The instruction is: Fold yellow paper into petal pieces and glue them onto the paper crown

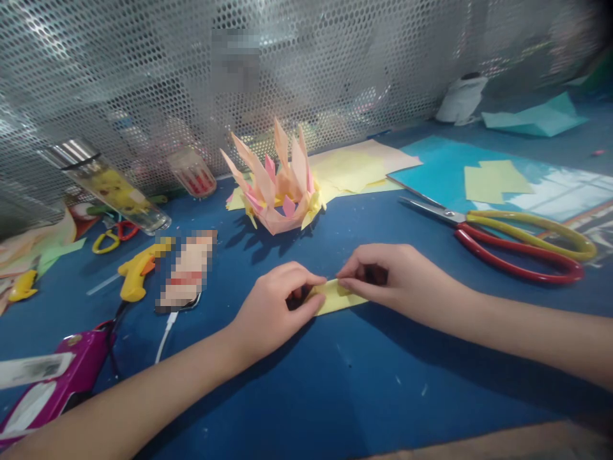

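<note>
A small folded strip of yellow paper (342,301) lies low over the blue tabletop, between my two hands. My left hand (278,310) pinches its left end between thumb and fingers. At the upper edge, toward the right, my right hand (390,275) grips the same paper with thumb and fingertips. Part of the strip is covered by the fingers. Just beyond my hands stands a crown-like folded paper piece (275,214) with peach spikes and pink and yellow parts.
Large scissors (460,220) with red and yellow handles lie at right, by a blue sheet (426,169). On the left are a yellow glue gun (134,278), a phone (189,271), a bottle (115,188) and a purple device (81,364). Perforated metal (311,57) backs the table.
</note>
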`<state>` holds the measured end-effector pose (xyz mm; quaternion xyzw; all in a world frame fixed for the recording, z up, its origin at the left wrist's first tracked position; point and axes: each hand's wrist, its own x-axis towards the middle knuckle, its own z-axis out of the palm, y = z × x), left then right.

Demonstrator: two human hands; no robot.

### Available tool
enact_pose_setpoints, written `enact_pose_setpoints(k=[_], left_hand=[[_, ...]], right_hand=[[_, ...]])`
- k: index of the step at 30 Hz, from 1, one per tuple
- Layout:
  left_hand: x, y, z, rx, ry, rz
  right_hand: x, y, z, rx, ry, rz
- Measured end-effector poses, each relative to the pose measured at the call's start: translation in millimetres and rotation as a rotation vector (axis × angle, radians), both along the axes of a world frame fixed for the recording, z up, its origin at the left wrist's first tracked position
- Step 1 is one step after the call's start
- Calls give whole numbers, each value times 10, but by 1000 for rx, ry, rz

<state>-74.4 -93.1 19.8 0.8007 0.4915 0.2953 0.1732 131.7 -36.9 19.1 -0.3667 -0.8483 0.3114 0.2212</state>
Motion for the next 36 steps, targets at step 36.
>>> enact_pose_setpoints(k=[36], left_hand=[[28,-164,-7,360,379,-138]], right_hand=[[143,148,47,643,-222,635]])
